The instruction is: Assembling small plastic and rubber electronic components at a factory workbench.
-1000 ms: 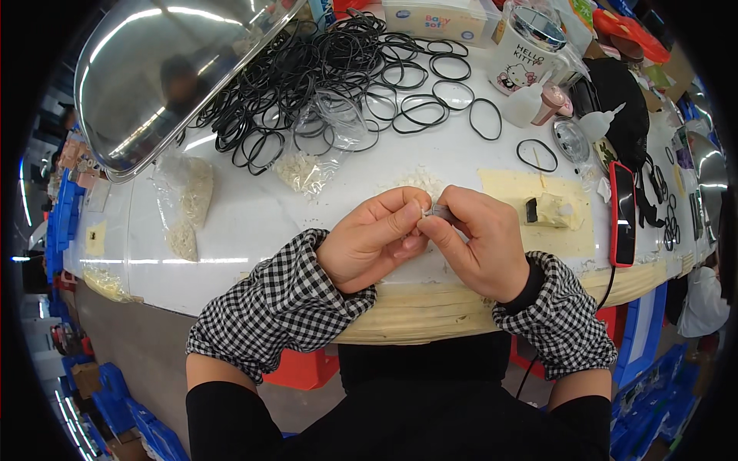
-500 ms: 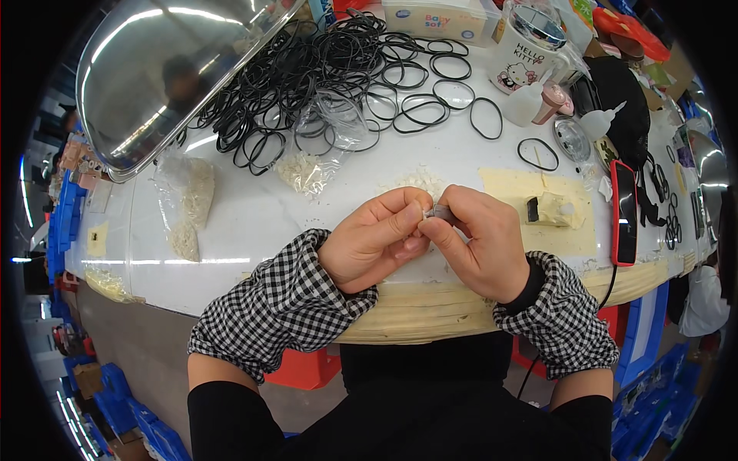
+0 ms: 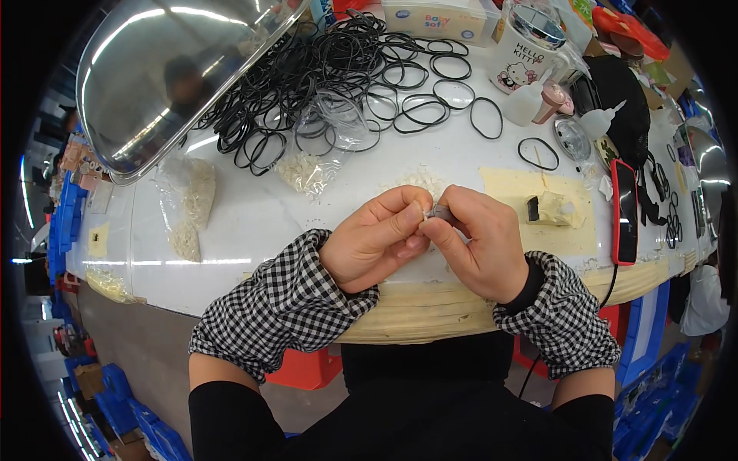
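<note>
My left hand (image 3: 377,242) and my right hand (image 3: 477,242) meet fingertip to fingertip over the near edge of the white table (image 3: 254,223). Between them they pinch a small grey part (image 3: 438,211), mostly hidden by the fingers. A tiny white piece shows at my left fingertips. Just beyond the hands lies a scatter of small white pieces (image 3: 419,180). Both wrists wear black-and-white checked sleeve covers.
A pile of black rubber rings (image 3: 338,77) covers the far table. Clear bags of white pieces (image 3: 311,165) (image 3: 188,203) lie at left, under a shiny metal bowl (image 3: 169,77). A yellow pad (image 3: 550,211), red phone (image 3: 624,211), white mug (image 3: 530,46) and squeeze bottles stand at right.
</note>
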The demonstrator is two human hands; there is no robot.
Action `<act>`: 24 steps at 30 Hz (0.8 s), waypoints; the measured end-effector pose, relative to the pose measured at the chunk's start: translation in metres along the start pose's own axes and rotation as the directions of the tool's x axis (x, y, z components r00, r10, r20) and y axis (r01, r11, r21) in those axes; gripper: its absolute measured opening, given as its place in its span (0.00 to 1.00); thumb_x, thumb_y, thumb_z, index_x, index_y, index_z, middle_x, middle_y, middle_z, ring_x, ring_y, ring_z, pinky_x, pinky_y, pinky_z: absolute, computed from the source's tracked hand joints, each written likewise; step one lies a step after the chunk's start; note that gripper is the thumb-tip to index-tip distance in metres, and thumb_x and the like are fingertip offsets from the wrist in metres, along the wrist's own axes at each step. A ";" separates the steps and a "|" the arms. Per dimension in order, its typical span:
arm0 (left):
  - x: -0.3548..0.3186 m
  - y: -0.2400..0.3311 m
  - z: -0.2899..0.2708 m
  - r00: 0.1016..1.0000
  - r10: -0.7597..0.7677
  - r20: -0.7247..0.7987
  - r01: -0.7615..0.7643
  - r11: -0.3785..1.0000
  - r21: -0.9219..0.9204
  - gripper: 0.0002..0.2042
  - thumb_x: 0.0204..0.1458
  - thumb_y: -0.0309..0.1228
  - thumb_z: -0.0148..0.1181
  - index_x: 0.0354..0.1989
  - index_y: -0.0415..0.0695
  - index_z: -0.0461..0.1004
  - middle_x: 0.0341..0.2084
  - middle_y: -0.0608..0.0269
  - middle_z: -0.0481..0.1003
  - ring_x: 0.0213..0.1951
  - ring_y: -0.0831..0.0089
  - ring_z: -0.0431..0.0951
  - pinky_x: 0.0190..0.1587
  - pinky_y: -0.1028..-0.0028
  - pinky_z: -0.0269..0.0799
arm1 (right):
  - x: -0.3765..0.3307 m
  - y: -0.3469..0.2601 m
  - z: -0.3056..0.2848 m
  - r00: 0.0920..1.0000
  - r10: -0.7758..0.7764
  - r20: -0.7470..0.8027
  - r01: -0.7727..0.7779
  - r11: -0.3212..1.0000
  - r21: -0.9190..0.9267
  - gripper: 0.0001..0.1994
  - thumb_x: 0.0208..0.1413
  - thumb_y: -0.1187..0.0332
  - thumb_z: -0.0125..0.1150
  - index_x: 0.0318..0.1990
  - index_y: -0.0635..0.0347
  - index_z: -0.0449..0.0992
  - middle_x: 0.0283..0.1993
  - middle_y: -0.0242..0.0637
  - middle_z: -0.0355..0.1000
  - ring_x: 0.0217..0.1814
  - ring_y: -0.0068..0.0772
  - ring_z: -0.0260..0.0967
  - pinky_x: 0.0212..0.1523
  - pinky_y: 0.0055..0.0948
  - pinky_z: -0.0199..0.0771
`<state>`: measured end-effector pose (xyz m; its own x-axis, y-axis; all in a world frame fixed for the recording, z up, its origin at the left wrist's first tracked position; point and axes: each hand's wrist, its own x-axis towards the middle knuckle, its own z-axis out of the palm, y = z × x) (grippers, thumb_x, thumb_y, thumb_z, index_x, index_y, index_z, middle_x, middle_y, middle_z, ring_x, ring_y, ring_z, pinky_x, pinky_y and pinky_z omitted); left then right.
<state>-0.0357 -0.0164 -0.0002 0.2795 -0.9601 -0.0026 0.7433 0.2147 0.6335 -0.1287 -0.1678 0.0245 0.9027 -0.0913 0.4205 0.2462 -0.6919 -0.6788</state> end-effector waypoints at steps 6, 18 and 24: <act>0.001 -0.001 -0.002 1.000 0.005 0.019 -0.005 1.000 0.011 0.07 0.61 0.35 0.47 0.38 0.45 0.63 0.27 0.72 0.61 0.30 0.82 0.60 0.46 0.76 0.61 | 0.000 0.000 0.000 1.000 -0.005 -0.009 0.005 1.000 0.006 0.15 0.53 0.59 0.59 0.24 0.60 0.67 0.20 0.36 0.64 0.20 0.37 0.65 0.21 0.30 0.62; 0.003 0.006 -0.004 1.000 0.029 -0.011 -0.029 0.999 -0.023 0.08 0.61 0.35 0.47 0.38 0.43 0.67 0.32 0.70 0.66 0.32 0.82 0.63 0.39 0.83 0.61 | 0.001 0.002 -0.008 0.999 0.014 0.032 -0.018 0.990 0.140 0.14 0.51 0.62 0.62 0.25 0.62 0.69 0.18 0.35 0.63 0.18 0.30 0.61 0.19 0.25 0.59; 0.003 0.015 -0.016 0.909 0.130 -0.396 -0.174 0.982 -0.077 0.06 0.57 0.28 0.52 0.38 0.40 0.68 0.39 0.59 0.70 0.40 0.78 0.71 0.44 0.80 0.70 | 0.005 0.009 -0.012 0.996 0.088 0.002 -0.088 0.994 0.068 0.09 0.46 0.69 0.65 0.27 0.62 0.70 0.22 0.35 0.65 0.20 0.30 0.63 0.21 0.26 0.62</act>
<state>-0.0145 -0.0129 -0.0032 0.5915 -0.7738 -0.2265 0.7278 0.3915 0.5631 -0.1266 -0.1826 0.0275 0.9216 -0.1499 0.3580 0.1897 -0.6306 -0.7526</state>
